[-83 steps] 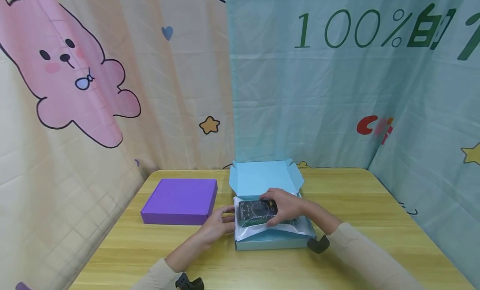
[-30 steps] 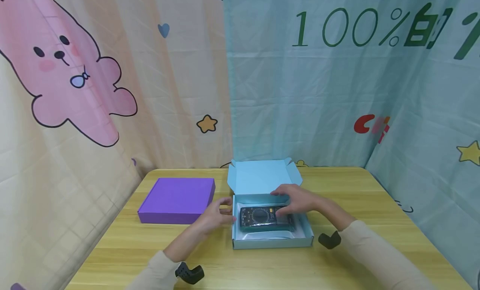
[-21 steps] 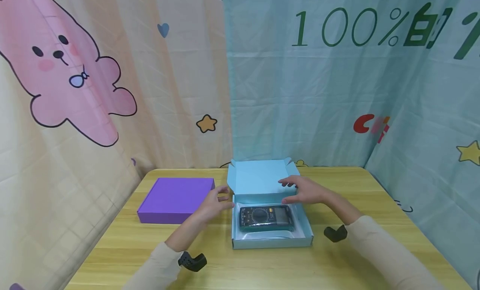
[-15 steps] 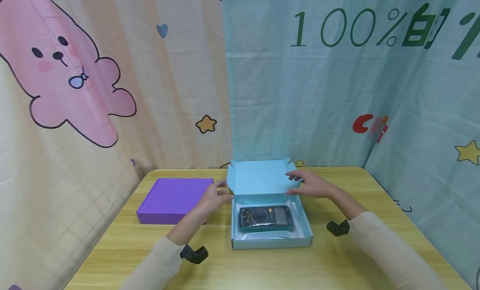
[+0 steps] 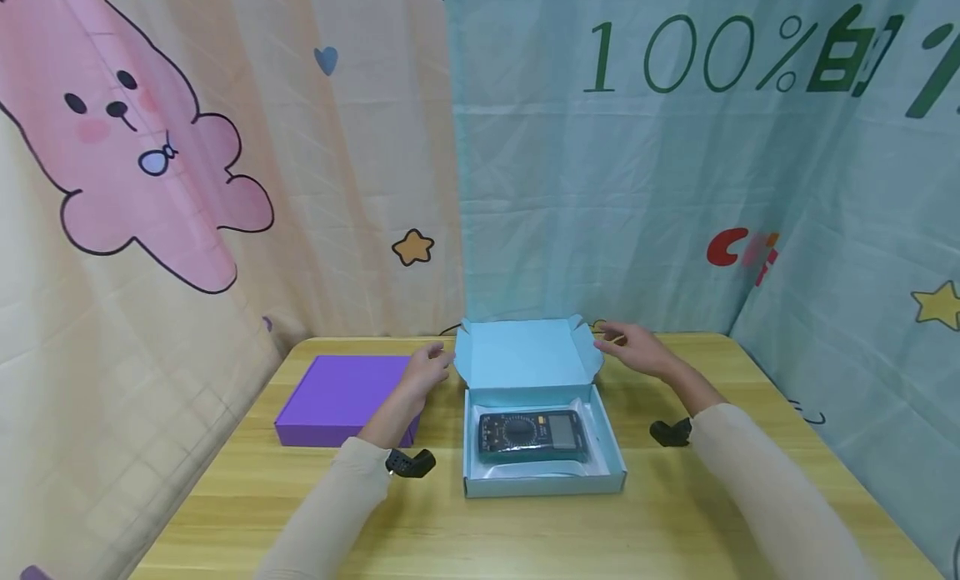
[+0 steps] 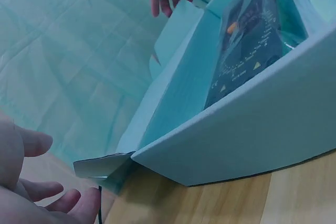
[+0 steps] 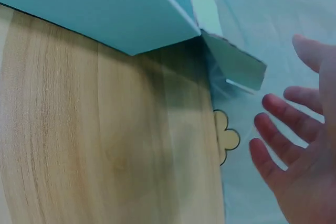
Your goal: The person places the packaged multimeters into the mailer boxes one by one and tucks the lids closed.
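A light blue cardboard box point(image 5: 543, 485) stands on the table with its lid point(image 5: 532, 352) tipped back. Inside it lies a dark multimeter point(image 5: 531, 434) in a clear plastic bag, its dial and grey screen facing up. My left hand point(image 5: 426, 370) hovers at the left side of the lid, fingers relaxed and holding nothing. At the lid's right side is my right hand point(image 5: 633, 348), its fingertips close to the side flap. In the right wrist view the fingers point(image 7: 286, 121) are spread and apart from the flap point(image 7: 239, 66).
A closed purple box point(image 5: 345, 392) lies left of the blue one, partly behind the left forearm. The wooden table point(image 5: 525, 538) ends at printed curtains point(image 5: 600, 188) at the back. Each wrist wears a black camera mount.
The bagged multimeter went down into the blue box and the right hand let go of it. Both hands then moved back and outward to the two sides of the lid.
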`<state>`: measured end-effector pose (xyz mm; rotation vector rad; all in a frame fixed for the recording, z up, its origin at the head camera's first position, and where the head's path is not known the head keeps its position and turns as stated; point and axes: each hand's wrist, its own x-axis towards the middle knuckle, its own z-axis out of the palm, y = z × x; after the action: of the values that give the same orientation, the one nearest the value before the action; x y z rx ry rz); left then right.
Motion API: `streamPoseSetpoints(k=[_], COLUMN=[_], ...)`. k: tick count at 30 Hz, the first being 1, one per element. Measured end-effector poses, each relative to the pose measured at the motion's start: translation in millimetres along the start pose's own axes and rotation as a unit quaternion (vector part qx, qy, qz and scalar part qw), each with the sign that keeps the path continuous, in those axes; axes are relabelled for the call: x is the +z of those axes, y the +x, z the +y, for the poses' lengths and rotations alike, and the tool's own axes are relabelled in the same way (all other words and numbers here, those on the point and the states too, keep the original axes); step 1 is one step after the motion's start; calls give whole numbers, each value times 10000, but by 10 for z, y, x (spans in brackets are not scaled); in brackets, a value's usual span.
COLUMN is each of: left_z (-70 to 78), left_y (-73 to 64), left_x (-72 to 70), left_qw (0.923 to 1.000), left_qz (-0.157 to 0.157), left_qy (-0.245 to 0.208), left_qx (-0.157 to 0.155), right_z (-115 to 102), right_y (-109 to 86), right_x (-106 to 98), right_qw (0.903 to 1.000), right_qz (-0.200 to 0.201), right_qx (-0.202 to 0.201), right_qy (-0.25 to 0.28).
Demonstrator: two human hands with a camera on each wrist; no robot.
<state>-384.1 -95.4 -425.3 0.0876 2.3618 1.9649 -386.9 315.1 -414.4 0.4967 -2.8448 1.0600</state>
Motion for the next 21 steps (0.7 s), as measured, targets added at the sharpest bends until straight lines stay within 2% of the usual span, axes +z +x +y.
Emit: streamPoseSetpoints(k=[5, 8, 13, 16, 21], left_z=[-43, -74, -113, -115, -110], left_y=[168, 244, 316, 314, 296], left_x=[93, 150, 196, 202, 208], left_qw=[9988, 9957, 9879, 9844, 9808], left_qz=[93, -31, -240, -306, -410], left_qy=[-453, -881, -1464, -1640, -1826], left_qx=[-186, -284, -445, -555, -545], right_z=[96, 121, 129, 148, 157], right_y=[59, 83, 124, 144, 154], right_x=[70, 121, 191, 222, 242], right_qw=[9959, 9892, 9796, 9753, 9699], right_qz=[-575, -803, -753, -660, -617], right_qx=[517, 698, 759, 895, 1018], right_qy=[461, 1009, 1702, 1911, 2123])
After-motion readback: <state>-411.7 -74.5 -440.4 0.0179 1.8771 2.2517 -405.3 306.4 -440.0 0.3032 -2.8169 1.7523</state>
